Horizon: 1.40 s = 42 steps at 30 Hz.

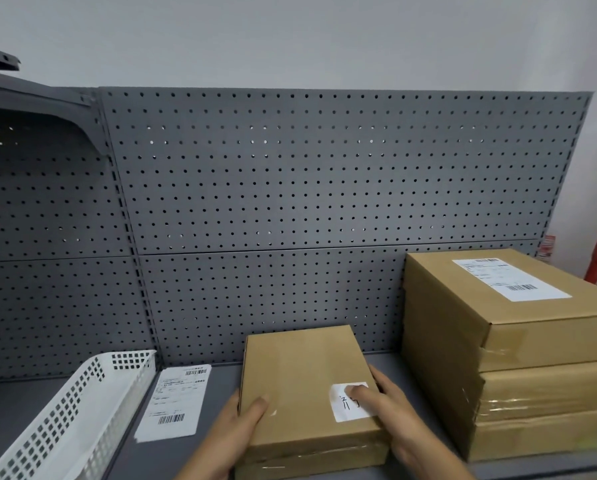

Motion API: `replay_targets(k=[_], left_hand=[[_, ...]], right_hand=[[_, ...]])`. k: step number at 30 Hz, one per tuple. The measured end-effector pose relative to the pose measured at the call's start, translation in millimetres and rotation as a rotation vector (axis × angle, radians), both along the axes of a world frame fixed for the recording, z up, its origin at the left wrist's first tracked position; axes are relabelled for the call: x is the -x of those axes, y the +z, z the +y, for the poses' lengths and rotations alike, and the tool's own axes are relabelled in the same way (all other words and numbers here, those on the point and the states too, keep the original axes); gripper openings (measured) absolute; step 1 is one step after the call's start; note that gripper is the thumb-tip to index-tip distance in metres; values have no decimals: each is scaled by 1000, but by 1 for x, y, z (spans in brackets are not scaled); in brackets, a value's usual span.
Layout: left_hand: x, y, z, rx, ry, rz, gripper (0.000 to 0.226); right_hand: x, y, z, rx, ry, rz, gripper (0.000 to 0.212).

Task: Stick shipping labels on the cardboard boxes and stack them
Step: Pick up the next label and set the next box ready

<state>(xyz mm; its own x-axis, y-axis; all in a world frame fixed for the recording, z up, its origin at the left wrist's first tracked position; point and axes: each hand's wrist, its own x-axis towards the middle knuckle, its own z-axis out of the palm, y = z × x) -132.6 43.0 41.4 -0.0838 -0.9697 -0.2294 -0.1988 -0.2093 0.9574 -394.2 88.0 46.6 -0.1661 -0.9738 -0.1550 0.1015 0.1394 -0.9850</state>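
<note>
The small cardboard box (304,386) sits on the grey shelf (220,379), just left of the labelled stack (532,393). My left hand (234,434) and right hand (390,407) clasp its side edges, thumbs on top. I judge it stiff and light — best held by the edges, off the slick tape.

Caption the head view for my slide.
Left hand and right hand hold a small box between a loose shipping label and stacked boxes.

Shelf (226,379) bears basket (65,420), perhaps several labels (175,403), box (304,375), stack (532,358).

Bare left grip (236,429) and right grip (394,407), forearms uncovered.
</note>
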Motion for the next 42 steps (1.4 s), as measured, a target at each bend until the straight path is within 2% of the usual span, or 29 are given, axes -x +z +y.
replay_targets(k=[5,8,14,18,22,25,27,32,37,39,41,42], left_hand=[[-3,-4,-3,-9,4,-4,45],[-4,-5,-2,5,-3,19,40],[-5,-6,1,20,4,41,32],[-5,-6,1,52,13,26,27],[-7,-7,-1,47,17,18,28],[-8,-9,-1,36,22,28,25],[-8,-12,-2,26,28,32,25],[-8,-15,0,9,60,49,26],[-23,-19,-8,-24,120,84,37],[-41,-23,-11,92,184,-10,30],[-66,-31,-14,289,206,-277,21],[-80,-40,-18,375,180,-458,23]], right_hand=[[0,-3,1,10,-10,18,40],[-1,-4,2,28,-33,81,44],[1,-8,0,20,-93,233,34],[2,-7,-2,35,-116,480,42],[2,-5,-4,63,-64,864,64],[-2,-3,-6,63,-13,1086,47],[-4,-1,-5,51,-1,1117,40],[3,-7,-10,57,15,1145,45],[8,-14,-15,74,17,1122,47],[10,-16,-17,80,22,1124,48],[12,-16,-20,85,33,1135,48],[12,-16,-21,84,40,1142,47]])
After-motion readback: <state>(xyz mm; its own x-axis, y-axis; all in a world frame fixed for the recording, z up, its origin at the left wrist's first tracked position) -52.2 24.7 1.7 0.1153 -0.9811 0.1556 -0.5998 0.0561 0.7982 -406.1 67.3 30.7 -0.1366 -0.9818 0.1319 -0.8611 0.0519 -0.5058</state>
